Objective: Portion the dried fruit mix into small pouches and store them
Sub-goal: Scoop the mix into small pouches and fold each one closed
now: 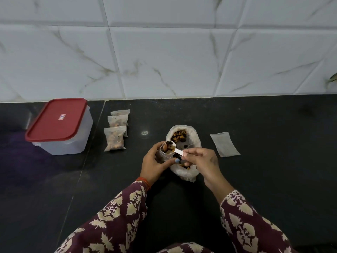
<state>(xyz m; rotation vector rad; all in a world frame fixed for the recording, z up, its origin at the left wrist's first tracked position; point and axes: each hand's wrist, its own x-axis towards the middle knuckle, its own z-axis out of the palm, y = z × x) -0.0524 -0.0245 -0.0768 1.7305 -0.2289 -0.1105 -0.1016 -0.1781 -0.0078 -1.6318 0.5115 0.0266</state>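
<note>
Over bulk bag [184, 172] | left hand [155, 164] cups pouch [165, 155] | right hand [202, 161] pinches scoop [172, 147]

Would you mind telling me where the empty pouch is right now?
In the head view the empty pouch lies flat on the dark counter, just right of the open bag of dried fruit mix and beyond the right hand.

The person's left hand [155, 161] hid most of the small translucent pouch [165, 156], and a brownish object [332, 79] was cut off at the right edge.
</note>
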